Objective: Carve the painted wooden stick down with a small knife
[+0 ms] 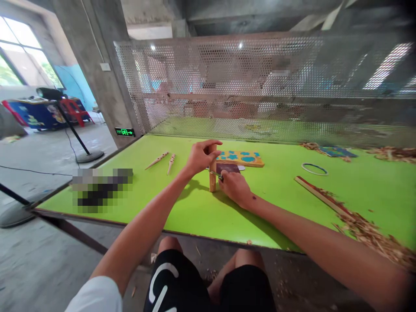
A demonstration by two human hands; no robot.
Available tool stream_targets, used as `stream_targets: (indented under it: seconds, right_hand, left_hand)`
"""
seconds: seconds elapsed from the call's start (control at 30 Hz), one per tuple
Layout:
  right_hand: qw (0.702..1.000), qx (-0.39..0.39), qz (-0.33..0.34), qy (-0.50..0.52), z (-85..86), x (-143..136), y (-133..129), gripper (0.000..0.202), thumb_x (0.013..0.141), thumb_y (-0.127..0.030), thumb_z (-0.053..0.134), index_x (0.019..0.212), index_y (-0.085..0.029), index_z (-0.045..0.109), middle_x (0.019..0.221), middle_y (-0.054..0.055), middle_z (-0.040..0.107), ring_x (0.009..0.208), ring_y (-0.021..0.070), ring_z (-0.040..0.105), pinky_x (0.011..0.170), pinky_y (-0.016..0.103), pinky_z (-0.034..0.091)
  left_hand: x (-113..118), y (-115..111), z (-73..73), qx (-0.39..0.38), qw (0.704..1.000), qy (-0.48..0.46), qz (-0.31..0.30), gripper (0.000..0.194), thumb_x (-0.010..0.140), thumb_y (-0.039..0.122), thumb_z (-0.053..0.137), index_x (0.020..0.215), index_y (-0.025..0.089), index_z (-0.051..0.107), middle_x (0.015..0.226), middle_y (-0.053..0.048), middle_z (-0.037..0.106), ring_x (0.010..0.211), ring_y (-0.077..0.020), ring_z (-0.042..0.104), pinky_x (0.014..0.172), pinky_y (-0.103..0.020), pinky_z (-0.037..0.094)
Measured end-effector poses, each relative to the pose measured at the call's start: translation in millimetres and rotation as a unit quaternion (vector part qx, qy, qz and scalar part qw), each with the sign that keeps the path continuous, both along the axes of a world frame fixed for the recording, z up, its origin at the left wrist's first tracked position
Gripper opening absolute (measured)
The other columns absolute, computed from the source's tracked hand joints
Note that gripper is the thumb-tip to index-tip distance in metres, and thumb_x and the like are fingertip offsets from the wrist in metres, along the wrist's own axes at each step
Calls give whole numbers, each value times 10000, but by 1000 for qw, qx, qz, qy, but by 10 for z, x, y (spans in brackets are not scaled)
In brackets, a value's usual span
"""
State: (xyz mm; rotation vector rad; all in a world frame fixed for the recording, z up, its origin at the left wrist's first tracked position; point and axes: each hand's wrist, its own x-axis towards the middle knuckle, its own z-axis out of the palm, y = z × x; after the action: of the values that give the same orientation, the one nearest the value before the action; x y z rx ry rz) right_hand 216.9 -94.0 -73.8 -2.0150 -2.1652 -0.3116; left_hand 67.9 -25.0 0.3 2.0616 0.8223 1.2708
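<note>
An upright wooden piece (pixel 212 178) stands on the green table (pixel 191 212). My left hand (pixel 202 157) grips its upper part, with the fingers over the top and the thumb at the side. On the right, my right hand (pixel 235 186) is closed round a small tool (pixel 220 177), whose thin metal part touches the wood about midway up. Behind my hands lie a yellow board with blue shapes (pixel 248 159) and a dark flat piece (pixel 229 167). Two carved pointed sticks (pixel 171 164) rest to the left.
A perforated metal screen (pixel 227 86) rises along the table's back edge. At the right are a ring (pixel 314 169), a long wooden strip (pixel 320 196) and piles of shavings (pixel 373 229). Blurred dark items (pixel 102 190) lie near the left edge.
</note>
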Motion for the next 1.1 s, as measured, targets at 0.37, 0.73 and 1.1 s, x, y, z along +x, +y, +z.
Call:
stream_targets:
  seconds: [0.37,0.73,1.1]
  right_hand:
    - [1000,22,14,-2,18,14,9,216,981,-297,474,1033,-168,639,879,109,751,802,249,719,667,305,429]
    - [999,18,2,-31,94,-65,31,218,954,-174,425,1036,-158,626,894,123,744,812,257,711,657,308,420]
    - [998,-26,33,-54,-13,12,-57,269,945,-204,437,1010,-158,694,870,133,758,782,254,718,688,316,443]
  left_hand:
    - [-7,-14,-28,-11,999,-24,-20,327,790,275,717,1085,142,764,622,43,379,568,-68,318,518,-205,253]
    - [8,-23,-11,20,999,2,25,307,787,228,719,1076,142,779,624,44,392,576,-68,325,534,-209,275]
    - [-94,66,-16,-6,999,-26,17,307,756,238,740,1044,143,788,625,11,544,577,-80,435,555,-205,369]
